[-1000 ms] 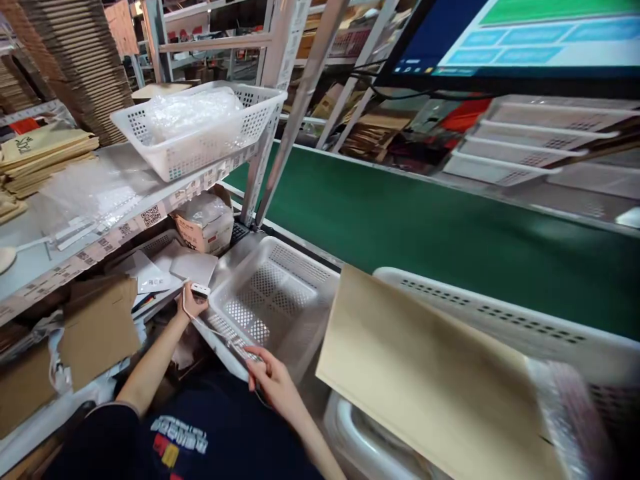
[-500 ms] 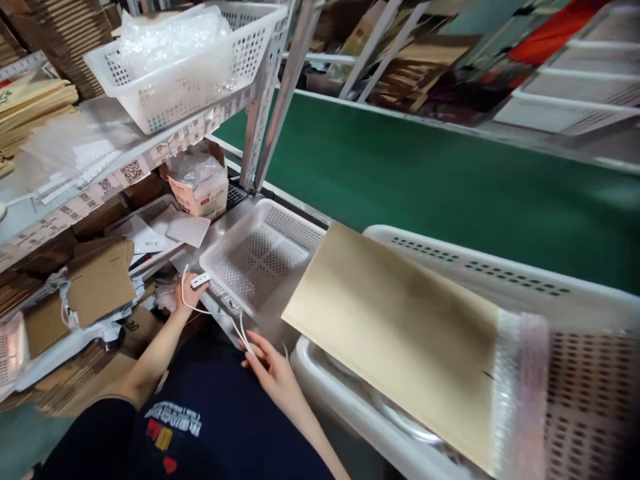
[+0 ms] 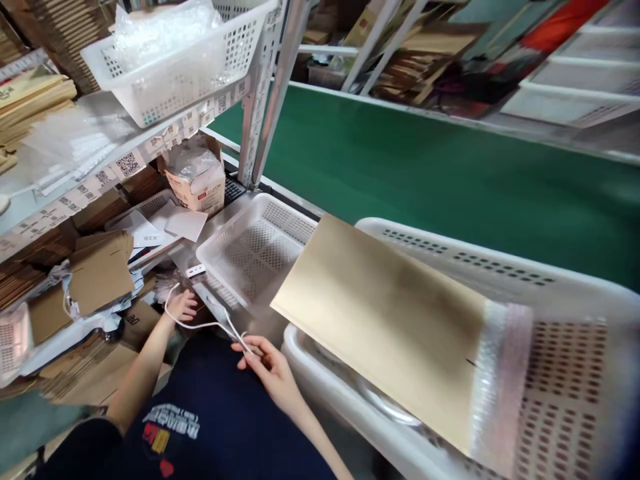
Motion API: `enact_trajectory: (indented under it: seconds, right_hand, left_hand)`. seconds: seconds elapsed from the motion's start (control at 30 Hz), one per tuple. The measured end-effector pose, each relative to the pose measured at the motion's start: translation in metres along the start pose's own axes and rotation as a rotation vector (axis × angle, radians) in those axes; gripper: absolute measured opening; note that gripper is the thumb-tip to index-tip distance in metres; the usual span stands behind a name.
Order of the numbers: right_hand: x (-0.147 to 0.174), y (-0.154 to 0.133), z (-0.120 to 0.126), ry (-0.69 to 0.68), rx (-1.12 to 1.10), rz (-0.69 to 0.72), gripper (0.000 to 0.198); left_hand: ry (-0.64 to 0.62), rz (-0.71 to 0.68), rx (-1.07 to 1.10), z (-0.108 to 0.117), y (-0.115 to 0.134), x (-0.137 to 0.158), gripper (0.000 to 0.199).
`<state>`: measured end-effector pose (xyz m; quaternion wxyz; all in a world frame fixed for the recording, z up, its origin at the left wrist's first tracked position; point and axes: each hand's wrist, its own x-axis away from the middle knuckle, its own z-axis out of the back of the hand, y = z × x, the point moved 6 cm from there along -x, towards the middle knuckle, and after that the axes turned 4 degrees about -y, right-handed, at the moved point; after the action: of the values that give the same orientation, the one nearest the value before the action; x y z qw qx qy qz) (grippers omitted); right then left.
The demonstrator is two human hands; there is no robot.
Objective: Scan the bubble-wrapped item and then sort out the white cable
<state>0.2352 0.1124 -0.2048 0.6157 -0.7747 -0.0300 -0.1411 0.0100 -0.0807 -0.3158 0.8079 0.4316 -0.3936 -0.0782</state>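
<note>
My left hand (image 3: 181, 308) is low beside the metal table edge, its fingers apart and slightly bent. A white cord (image 3: 203, 326) curves past it and runs across to my right hand (image 3: 263, 360), which pinches the cord between thumb and fingers. Just above my left hand, a small white block with dark marks (image 3: 195, 271) lies at the table edge; no finger touches it. Beyond the cord stands a shallow white plastic basket (image 3: 227, 241). To the right of my right hand, a large tan padded envelope (image 3: 385, 320) lies across a bigger white basket (image 3: 505, 263).
A green conveyor belt (image 3: 425, 167) runs behind the baskets. On the left, a shelf (image 3: 103, 180) carries a white basket of bubble wrap (image 3: 200, 73). Below it are an open carton (image 3: 200, 190), papers (image 3: 187, 223) and cardboard pieces (image 3: 103, 277). A metal post (image 3: 265, 100) rises behind.
My left hand has dropped away from the small white block, and its fingers have spread. The cord loop has come down with it. My right hand still pinches the cord. The view shifts slightly.
</note>
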Motion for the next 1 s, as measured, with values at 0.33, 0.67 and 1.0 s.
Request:
enact_trajectory:
  seconds: [0.33, 0.67, 1.0]
  right_hand:
    - [-0.022, 0.005, 0.003, -0.102, 0.399, 0.117, 0.072]
    - [-0.074, -0.037, -0.050, -0.178, 0.610, -0.018, 0.050]
    - [-0.110, -0.091, -0.046, -0.352, 0.743, -0.240, 0.047]
  left_hand:
    - [0.004, -0.219, 0.877, -0.029, 0.064, 0.077, 0.063]
    - [-0.290, -0.197, 1.180, -0.037, 0.056, 0.112, 0.083]
    - [-0.620, -0.227, 0.524, -0.032, 0.005, 0.116, 0.075]
